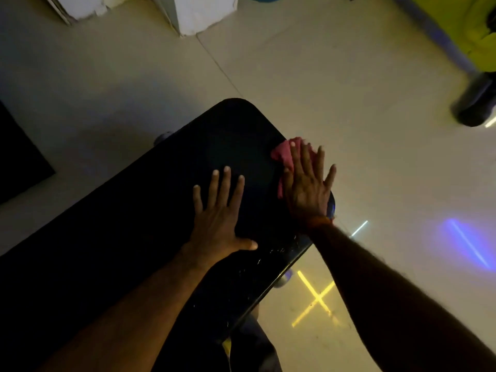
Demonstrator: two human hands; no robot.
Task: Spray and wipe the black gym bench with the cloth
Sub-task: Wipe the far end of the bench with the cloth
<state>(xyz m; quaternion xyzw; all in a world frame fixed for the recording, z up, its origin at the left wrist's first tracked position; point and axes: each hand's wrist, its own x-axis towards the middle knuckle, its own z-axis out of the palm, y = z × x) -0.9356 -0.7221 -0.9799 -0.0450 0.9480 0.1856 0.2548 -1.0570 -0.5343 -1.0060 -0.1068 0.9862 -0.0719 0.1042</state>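
Bench: the long black padded gym bench (236,130) ran from the lower left up to the middle of the view, over a pale tiled floor (349,103).
Left grip: the left hand (217,218) lay flat on the tabletop (161,210), fingers straight and spread, holding nothing. I took it for a brace.
Right grip: the right hand (306,191) was flat too, fingers straight, pressing the crumpled pink cloth (281,151) down at the bench's right edge. Nothing was pinched.
Cloth: it sat under the palm and fingers, bunched out past the fingertips, right at the rim.
Risk, cloth: held only by pressure and so near the edge, it could slide off onto the floor on an outward stroke.
Risk, hand: the outer fingers seemed to overhang the rim, so a hard push there might drop the hand off the pad.
Risk, brace: if the pad was wet, the left palm could skid. I could not tell whether it was wet.
Risk, coverage: the room was dim and the pad black, so missed patches would be easy. Pale flecks (268,253) showed near the closer edge.
Containers: no spray bottle in view.
Unclear: a dark blurred object (477,103) on the floor at the far right. I could not say what it was.
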